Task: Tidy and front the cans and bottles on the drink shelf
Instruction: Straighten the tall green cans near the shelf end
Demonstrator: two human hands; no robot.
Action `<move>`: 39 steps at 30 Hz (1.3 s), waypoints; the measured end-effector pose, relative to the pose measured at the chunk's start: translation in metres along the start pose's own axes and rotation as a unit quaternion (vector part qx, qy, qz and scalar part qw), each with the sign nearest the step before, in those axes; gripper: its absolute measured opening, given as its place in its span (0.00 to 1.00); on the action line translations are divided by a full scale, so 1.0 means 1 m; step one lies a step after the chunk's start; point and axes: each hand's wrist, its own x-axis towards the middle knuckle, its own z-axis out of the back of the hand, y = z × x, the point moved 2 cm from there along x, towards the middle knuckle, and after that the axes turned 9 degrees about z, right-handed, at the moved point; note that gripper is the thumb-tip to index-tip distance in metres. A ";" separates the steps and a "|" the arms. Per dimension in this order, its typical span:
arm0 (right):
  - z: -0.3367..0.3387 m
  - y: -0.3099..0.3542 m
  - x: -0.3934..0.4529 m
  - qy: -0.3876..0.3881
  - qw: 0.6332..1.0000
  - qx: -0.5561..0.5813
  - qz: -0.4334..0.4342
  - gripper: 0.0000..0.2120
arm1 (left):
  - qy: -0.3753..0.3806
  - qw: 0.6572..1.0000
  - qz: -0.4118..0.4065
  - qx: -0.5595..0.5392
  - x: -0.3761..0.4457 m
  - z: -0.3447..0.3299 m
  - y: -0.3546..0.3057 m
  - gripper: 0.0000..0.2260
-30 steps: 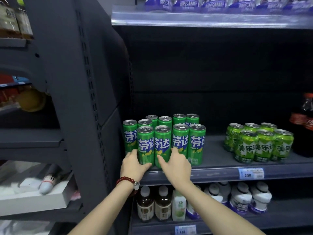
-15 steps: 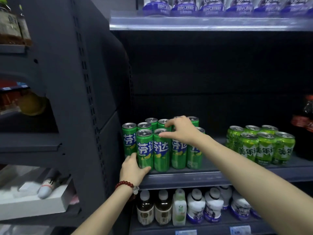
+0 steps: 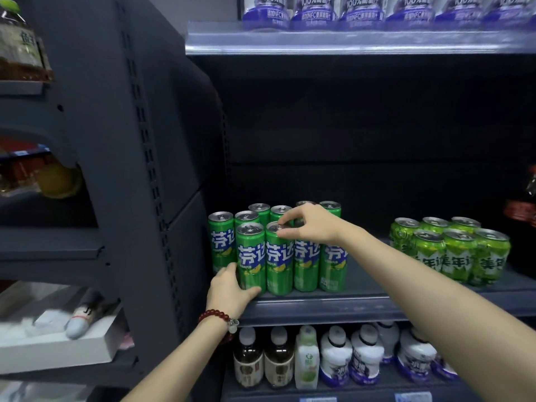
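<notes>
Several tall green cans with blue-and-white lettering stand in rows at the left of the dark drink shelf. My left hand wraps round the base of the front-left can at the shelf edge. My right hand reaches over the group and pinches the top rim of the second front can. That hand hides part of the cans behind it. Further right on the same shelf sits a cluster of short light-green cans.
A dark grey shelf upright stands just left of the cans. Dark cola bottles are at the far right edge. Bottles fill the shelf below, purple-labelled cartons the shelf above. The left bay holds jars and a white box.
My right hand rose from the bases of the front cans to their tops and now pinches the second can's rim. My left hand stayed low at the front-left can.
</notes>
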 end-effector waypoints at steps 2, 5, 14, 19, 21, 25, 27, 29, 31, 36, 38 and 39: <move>-0.002 0.001 0.002 -0.015 1.000 -0.007 0.011 0.21 | -0.001 1.000 0.001 0.002 0.000 0.001 0.000 0.25; -0.003 0.001 0.005 -0.012 1.000 -0.013 0.016 0.20 | -0.002 1.000 0.003 0.001 -0.001 0.000 -0.001 0.25; -0.002 0.000 0.001 0.007 1.000 -0.003 0.017 0.19 | 0.004 1.000 0.008 0.009 -0.002 0.001 -0.003 0.24; 0.001 0.002 -0.005 -0.008 1.000 -0.011 0.028 0.18 | 0.028 0.999 0.021 0.034 -0.001 0.002 -0.004 0.24; 0.007 -0.002 -0.011 -0.061 0.998 0.004 0.030 0.16 | 0.040 0.998 0.025 0.048 0.000 0.004 -0.004 0.28; 0.025 -0.023 -0.025 -0.131 0.991 -0.014 0.015 0.10 | -0.025 0.999 0.012 0.022 -0.001 0.022 -0.015 0.27; 0.032 -0.032 -0.030 -0.125 0.991 -0.036 0.012 0.08 | -0.084 0.996 -0.019 0.022 -0.001 0.037 -0.028 0.22; 0.036 -0.037 -0.031 -0.102 0.993 -0.061 0.019 0.07 | -0.126 0.989 -0.069 0.042 0.001 0.051 -0.046 0.16; 0.038 -0.037 -0.030 -0.073 0.993 -0.084 0.029 0.08 | -0.143 0.982 -0.105 0.061 0.002 0.060 -0.064 0.13; 0.043 -0.035 -0.028 -0.036 0.994 -0.095 0.036 0.09 | -0.136 0.979 -0.110 0.110 0.010 0.068 -0.096 0.08; 0.043 -0.033 -0.027 -0.020 0.994 -0.100 0.038 0.09 | -0.120 0.979 -0.097 0.133 0.015 0.069 -0.103 0.07; 0.043 -0.033 -0.026 -0.014 0.994 -0.104 0.038 0.09 | -0.112 0.980 -0.092 0.139 0.018 0.070 -0.106 0.06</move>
